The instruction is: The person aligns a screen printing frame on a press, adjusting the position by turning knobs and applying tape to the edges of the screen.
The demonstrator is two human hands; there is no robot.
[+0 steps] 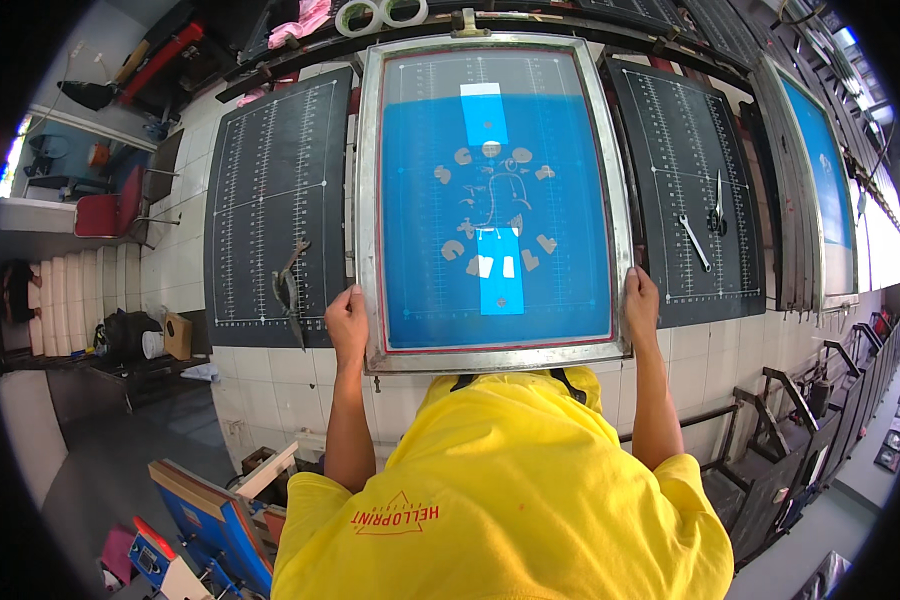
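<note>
A silkscreen frame [618, 190] lies in front of me, a metal rectangle with blue-coated mesh [430, 240]. Pale stencil shapes form a ring in the mesh. Two pieces of paper, an upper one [485, 115] and a lower one [505, 290], show in line through it. My left hand [347, 322] grips the frame's left side near its lower corner, thumb up. Opposite it, my right hand [641, 298] is closed on the right side. Most fingers of both hands are hidden. The frame's far edge meets a metal clamp [469, 24].
Dark ruled boards flank the frame. On the left board [240, 210] lies a pliers-like tool [291, 290]; on the right board [670, 140], a wrench [695, 243] and scissors [717, 208]. Tape rolls [403, 10] sit at the far rail. Another blue screen [820, 175] stands at far right.
</note>
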